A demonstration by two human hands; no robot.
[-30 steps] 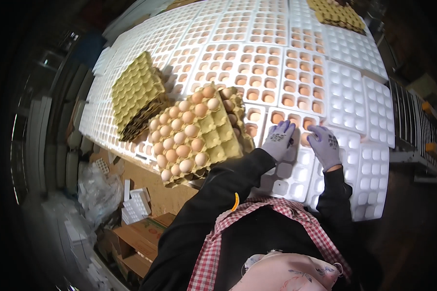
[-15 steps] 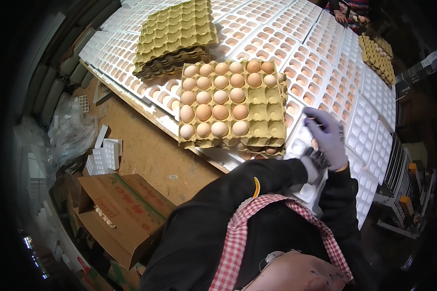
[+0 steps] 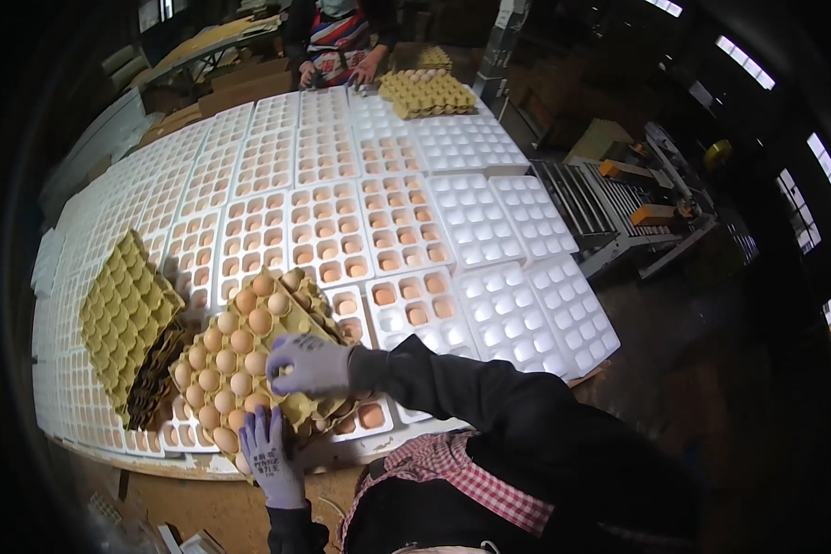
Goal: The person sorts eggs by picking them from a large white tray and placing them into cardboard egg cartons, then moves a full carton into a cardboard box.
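In the lower left-centre, the left hand [image 3: 273,464], fingers extended and slightly spread, meets the near edge of a yellow pulp egg tray [image 3: 298,407] bearing brown eggs [image 3: 225,401]. Above, the right hand [image 3: 307,364] curls over that tray, its grip unclear; white foam trays [image 3: 475,214] extend toward a co-worker's hand [image 3: 373,63], upper centre.
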